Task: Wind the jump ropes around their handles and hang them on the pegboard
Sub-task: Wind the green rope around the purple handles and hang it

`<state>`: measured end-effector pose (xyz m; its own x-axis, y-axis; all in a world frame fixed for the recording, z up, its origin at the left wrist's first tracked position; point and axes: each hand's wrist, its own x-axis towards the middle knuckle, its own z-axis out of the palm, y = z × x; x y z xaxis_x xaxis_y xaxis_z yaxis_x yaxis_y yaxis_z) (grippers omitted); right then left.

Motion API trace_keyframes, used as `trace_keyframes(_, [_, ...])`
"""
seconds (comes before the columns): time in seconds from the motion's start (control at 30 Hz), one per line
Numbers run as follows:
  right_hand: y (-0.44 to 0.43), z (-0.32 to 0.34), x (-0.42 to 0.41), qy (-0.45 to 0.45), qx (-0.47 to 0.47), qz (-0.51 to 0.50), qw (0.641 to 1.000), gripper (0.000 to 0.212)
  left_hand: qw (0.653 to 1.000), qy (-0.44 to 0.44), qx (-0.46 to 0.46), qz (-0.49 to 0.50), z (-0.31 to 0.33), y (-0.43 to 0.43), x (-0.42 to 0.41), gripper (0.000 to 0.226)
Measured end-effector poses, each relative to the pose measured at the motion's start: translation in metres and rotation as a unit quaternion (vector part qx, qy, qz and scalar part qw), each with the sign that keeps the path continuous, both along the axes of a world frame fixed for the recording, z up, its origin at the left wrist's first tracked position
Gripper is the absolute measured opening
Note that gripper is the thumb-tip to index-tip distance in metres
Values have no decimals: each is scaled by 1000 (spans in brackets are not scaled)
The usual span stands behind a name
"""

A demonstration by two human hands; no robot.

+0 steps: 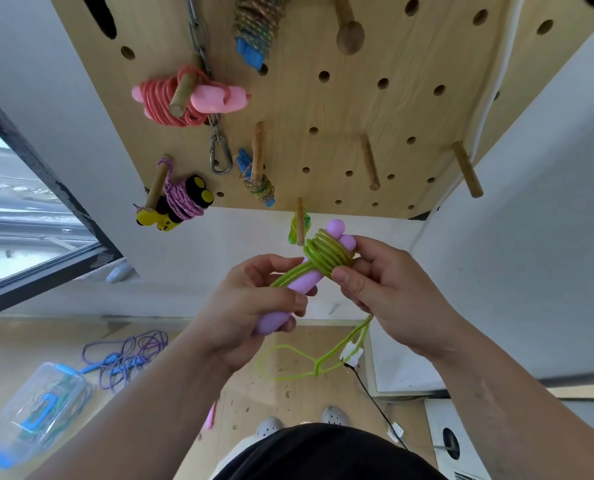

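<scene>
My left hand [254, 306] grips the lower end of two lilac jump-rope handles [304, 284] held side by side. Several turns of yellow-green rope [326, 256] are wound round their upper part. My right hand [382, 289] pinches the coil with thumb and fingers. The loose rest of the rope [323, 358] hangs down in a loop towards the floor. The wooden pegboard [323, 109] is right in front, above the hands. On its pegs hang wound ropes: a pink one [188, 98], a purple one with yellow-black handles [181, 202] and multicoloured ones with blue handles [255, 36].
Bare wooden pegs [370, 162] stick out at the board's right half. A chain with a carabiner [219, 157] hangs at the left. On the floor lie a blue-purple rope [126, 358] and a clear plastic box [36, 407]. A black cable [375, 400] runs by my feet.
</scene>
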<state>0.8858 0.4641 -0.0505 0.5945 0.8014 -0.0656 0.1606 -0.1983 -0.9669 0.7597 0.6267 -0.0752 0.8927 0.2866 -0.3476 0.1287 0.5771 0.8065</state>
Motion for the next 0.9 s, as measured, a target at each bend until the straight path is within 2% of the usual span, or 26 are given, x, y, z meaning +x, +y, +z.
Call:
trace_keyframes(0.17, [0,5,-4,7,48,-9,999,25,986,-49,-132,-88,2,-1,-1,38])
trace_keyframes(0.3, [-2,6,-6,-3,57,-16,998,23,974,-67,-161,-141,-4,1,1,70])
trace_keyframes(0.37, [-2,4,-7,-20,48,-45,998,28,986,-50,-92,-130,-2,3,4,58])
trace_keyframes(0.43, [0,-1,-8,-34,35,-97,994,33,992,-19,73,-96,2,2,8,35])
trace_keyframes(0.47, [2,-4,-9,-39,26,-126,991,34,984,-6,168,-66,3,0,10,32])
trace_keyframes(0.53, [8,-8,-10,-27,24,-177,983,35,942,4,336,21,0,-8,14,47])
trace_keyframes(0.57, [12,-9,-11,-8,34,-199,979,33,896,1,439,68,-2,-13,15,58])
trace_keyframes(0.63, [18,-8,-14,36,46,-225,973,30,765,-26,633,116,-12,-21,17,68])
trace_keyframes(0.67, [21,-7,-15,58,42,-231,970,30,716,-39,686,124,-16,-23,18,67])
trace_keyframes(0.7, [24,-6,-16,81,38,-235,968,33,683,-42,717,129,-19,-23,19,65])
trace_keyframes(0.8, [29,-3,-17,130,33,-242,961,38,625,-59,761,164,-25,-13,26,51])
trace_keyframes(0.87, [29,0,-16,139,30,-229,963,37,617,-82,762,178,-22,-8,28,40])
trace_keyframes(0.9, [28,0,-15,138,28,-214,967,36,626,-87,754,180,-19,-8,27,38])
